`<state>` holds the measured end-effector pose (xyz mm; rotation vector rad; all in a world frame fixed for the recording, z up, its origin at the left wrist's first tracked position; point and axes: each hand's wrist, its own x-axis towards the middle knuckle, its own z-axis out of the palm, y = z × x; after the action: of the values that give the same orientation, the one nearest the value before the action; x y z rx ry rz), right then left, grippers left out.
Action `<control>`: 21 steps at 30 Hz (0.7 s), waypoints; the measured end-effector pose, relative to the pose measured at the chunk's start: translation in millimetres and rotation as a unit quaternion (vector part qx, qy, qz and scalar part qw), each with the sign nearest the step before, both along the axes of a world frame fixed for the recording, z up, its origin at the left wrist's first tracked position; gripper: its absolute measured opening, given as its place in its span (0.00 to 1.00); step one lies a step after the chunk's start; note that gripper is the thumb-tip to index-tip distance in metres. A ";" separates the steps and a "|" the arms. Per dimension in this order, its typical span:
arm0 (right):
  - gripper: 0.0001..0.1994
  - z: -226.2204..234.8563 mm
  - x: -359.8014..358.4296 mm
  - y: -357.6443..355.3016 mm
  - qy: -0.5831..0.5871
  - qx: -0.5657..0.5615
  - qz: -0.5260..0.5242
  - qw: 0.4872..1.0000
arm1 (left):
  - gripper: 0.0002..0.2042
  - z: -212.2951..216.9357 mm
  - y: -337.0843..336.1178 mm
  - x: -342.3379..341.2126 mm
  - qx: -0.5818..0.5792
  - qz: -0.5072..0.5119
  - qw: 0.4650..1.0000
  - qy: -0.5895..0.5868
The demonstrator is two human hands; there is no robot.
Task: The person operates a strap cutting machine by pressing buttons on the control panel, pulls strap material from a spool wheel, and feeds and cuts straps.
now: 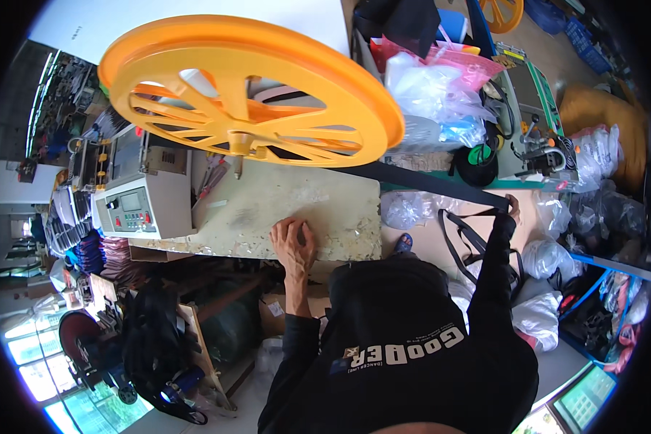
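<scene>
My left hand (293,242) rests on the near edge of the worn, pale worktable (267,206), its fingers bent and slightly apart, with nothing in them. Stretched out to the right, my right hand (513,208) is closed on a wide black webbing strap (441,186). That strap runs taut leftward and passes behind the lower rim of a large yellow spoked wheel (249,87) above the table. Below my right hand, a loop of black strap (452,239) hangs toward the floor.
A grey control machine (141,202) with a small screen stands at the table's left end. Clear plastic bags (441,90) are heaped at the back. More bagged goods (550,260) crowd the right side. Another machine (532,123) sits at the far right.
</scene>
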<state>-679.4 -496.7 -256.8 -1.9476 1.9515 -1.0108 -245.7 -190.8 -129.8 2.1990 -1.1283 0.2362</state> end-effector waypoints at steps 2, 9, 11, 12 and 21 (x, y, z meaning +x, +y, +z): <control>0.16 3.3 11.0 -3.9 -0.052 0.065 -0.050 0.995 | 0.07 -1.7 2.0 -1.8 -0.001 0.001 1.000 -0.013; 0.15 -7.7 2.8 -8.2 0.007 0.076 -0.025 0.997 | 0.07 -5.2 1.3 1.9 -0.002 -0.011 1.000 -0.021; 0.10 -7.9 1.2 -5.9 0.013 0.074 -0.031 0.997 | 0.07 -4.1 3.0 0.2 0.005 -0.003 1.000 -0.019; 0.08 -6.8 1.2 -5.6 0.019 0.074 -0.033 0.997 | 0.07 -2.8 2.4 -0.4 0.005 -0.002 1.000 -0.018; 0.08 -18.6 -22.1 -6.2 0.040 0.065 -0.019 0.997 | 0.05 -2.6 1.1 -2.6 0.017 0.002 1.000 -0.018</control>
<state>-701.4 -502.8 -275.5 -1.9155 2.0490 -0.8039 -248.3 -189.7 -132.5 2.2351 -1.1540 0.2613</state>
